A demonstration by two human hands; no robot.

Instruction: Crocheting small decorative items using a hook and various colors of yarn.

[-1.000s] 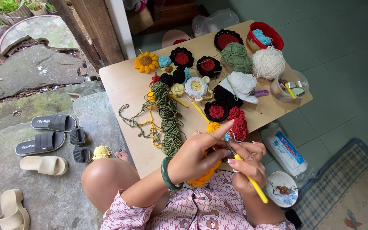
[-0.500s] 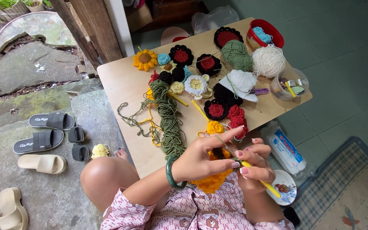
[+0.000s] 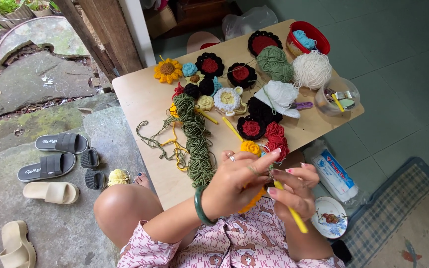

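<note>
Both hands work close; right hand [image 3: 294, 191] grip pinches yellow hook [image 3: 290, 212]; left hand [image 3: 237, 178] pinches orange crochet [image 3: 252, 199].

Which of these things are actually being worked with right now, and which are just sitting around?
In use:
left hand
right hand
yellow crochet hook
orange crochet piece

Lying about:
green yarn skein
sunflower
white yarn ball
red bowl
sandals

We have only one view, from a camera worn on the head, looking steeply down over the lap; the left hand [image 3: 234, 186] and right hand [image 3: 294, 191] sit close at the bottom of the frame, the wooden table [image 3: 140, 99] fills the middle, and the stone step [image 3: 35, 84] and green floor [image 3: 403, 59] lie farther off
</note>
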